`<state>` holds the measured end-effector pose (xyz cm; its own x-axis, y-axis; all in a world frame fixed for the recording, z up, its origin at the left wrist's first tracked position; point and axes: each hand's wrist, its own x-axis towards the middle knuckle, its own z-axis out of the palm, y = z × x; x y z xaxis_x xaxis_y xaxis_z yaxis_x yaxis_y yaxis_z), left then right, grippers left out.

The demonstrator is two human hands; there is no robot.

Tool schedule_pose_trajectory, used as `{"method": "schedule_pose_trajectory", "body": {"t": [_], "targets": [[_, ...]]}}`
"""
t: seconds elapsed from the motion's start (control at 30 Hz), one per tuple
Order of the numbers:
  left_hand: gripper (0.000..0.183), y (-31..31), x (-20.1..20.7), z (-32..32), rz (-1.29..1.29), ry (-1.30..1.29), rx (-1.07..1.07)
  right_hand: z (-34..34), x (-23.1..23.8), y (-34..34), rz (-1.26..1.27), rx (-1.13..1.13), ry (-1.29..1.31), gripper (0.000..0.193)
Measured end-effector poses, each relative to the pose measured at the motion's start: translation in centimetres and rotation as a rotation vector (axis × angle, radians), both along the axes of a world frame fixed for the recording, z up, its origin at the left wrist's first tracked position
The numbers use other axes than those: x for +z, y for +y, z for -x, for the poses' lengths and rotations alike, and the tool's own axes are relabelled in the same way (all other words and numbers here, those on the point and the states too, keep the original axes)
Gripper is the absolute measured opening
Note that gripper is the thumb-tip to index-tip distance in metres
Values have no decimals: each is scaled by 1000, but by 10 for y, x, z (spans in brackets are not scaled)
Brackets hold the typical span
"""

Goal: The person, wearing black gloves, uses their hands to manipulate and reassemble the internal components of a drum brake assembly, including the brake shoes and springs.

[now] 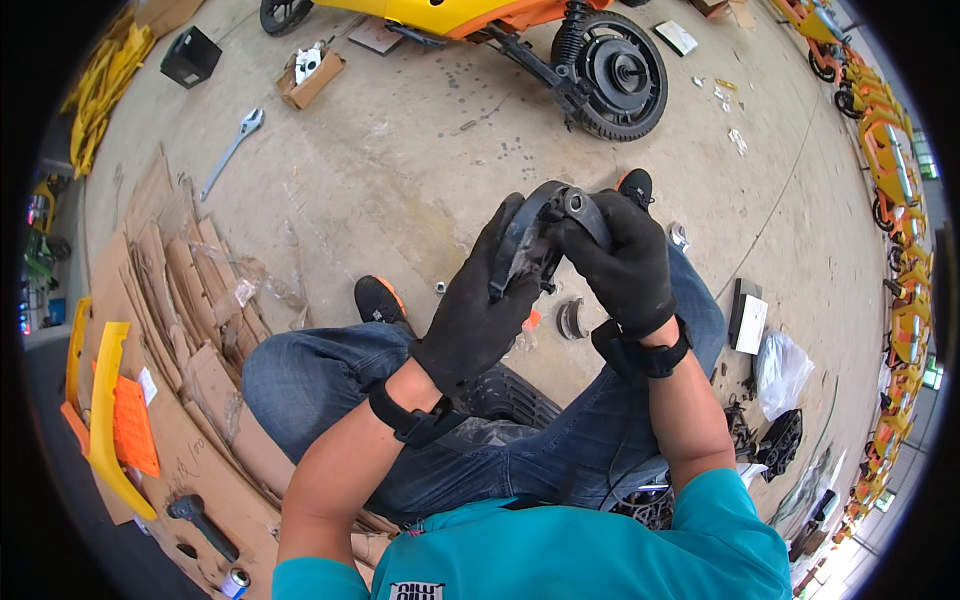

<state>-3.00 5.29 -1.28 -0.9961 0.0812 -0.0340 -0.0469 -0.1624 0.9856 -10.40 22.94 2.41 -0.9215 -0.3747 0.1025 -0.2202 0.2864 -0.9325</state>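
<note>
Both of my hands, in black gloves, hold a dark drum brake plate [530,232] up in front of my knees, tilted on edge. My left hand [478,325] is closed on its left and lower rim. At its upper right, next to a small round metal hole, the fingers of my right hand [630,262] grip the rim; some fingertips are hidden behind the part. Below the hands, a curved brake shoe [572,318] lies on the floor between my legs. A small metal nut [440,288] rests near my left shoe.
Ahead stands a yellow scooter with its black wheel [622,75] exposed. An adjustable wrench [232,152] lies at the far left, near an open small box [310,78]. Flattened cardboard [165,300] covers the left side, with a black power tool [203,525] on it. A plastic bag [785,372] lies right.
</note>
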Motion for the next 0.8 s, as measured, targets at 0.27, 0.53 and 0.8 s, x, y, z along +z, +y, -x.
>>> {"method": "schedule_pose_trajectory", "body": {"t": [0.27, 0.53, 0.8], "targets": [[70, -1, -8, 0, -9, -13, -10, 0, 4, -1, -90, -9, 90, 25], [65, 0, -6, -2, 188, 32, 25, -2, 5, -3, -122, -47, 71, 18], [66, 1, -1, -2, 214, 64, 44, -4, 1, -4, 27, -46, -151, 11]]}}
